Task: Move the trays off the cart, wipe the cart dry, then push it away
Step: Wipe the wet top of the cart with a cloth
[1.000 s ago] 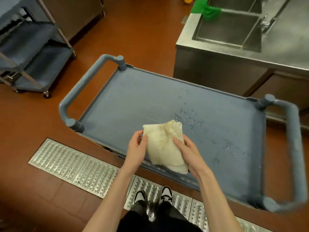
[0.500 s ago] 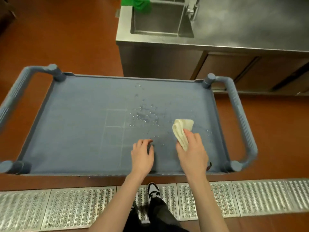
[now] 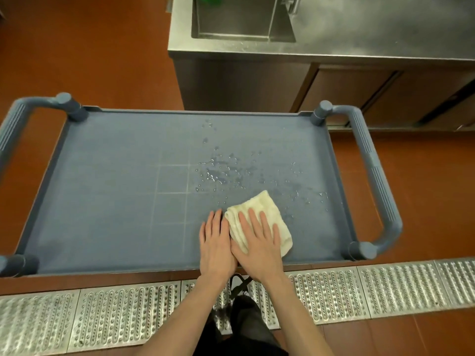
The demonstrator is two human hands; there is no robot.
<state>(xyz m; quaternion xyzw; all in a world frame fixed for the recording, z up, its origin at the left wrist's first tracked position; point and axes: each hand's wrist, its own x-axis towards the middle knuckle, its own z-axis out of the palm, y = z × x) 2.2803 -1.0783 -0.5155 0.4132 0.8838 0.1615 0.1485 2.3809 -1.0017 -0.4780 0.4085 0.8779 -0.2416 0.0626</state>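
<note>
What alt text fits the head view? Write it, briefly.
Right hand presses a folded cloth flat onto a wet blue cart, left hand flat beside it. Water drops lie beyond the cloth; a steel sink stands behind.

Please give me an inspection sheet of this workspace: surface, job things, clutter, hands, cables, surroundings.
Surface: blue cart top, water droplets right of centre, not yet wiped.
Job's things: cream cloth flat on the cart near its front edge; no trays seen.
Clutter: nothing seen.
Hands: right hand presses flat on the cloth; left hand flat on the cart beside it, touching the cloth's edge.
Cables: nothing seen.
Surroundings: steel sink counter behind; metal floor grate in front; red-brown floor.
</note>
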